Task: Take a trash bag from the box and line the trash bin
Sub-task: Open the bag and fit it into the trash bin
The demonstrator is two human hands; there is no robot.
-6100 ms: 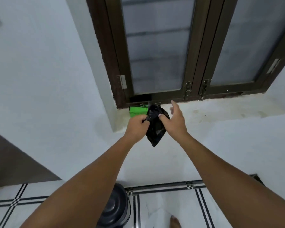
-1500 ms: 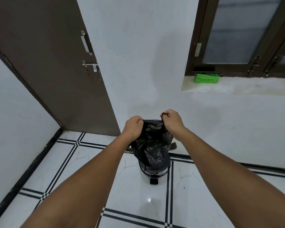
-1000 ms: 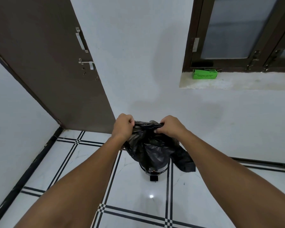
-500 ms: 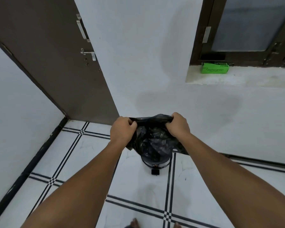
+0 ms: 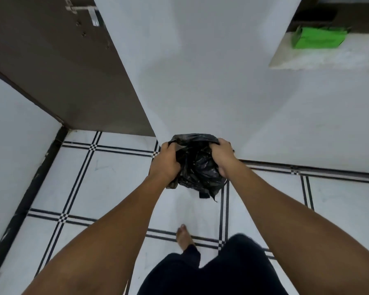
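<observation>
White tiled floor [image 5: 119, 188] with black grid lines, brown door [image 5: 58, 67] up left of the bag. Left hand [image 5: 165, 165] and right hand [image 5: 223, 156] each clenched on opposite sides of the black trash bag [image 5: 197, 167], mouth stretched between them. Trash bin hidden under the bag; only its pedal [image 5: 203, 194] shows. Green box [image 5: 319, 38] on the window ledge [image 5: 328, 58], well above-right of the bag. Bare foot [image 5: 184, 236] below the bag.

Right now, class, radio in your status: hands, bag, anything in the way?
Left hand and right hand grip bag mouth. Bag low over the floor; bin hidden. Box on sill. Nothing blocking.
</observation>
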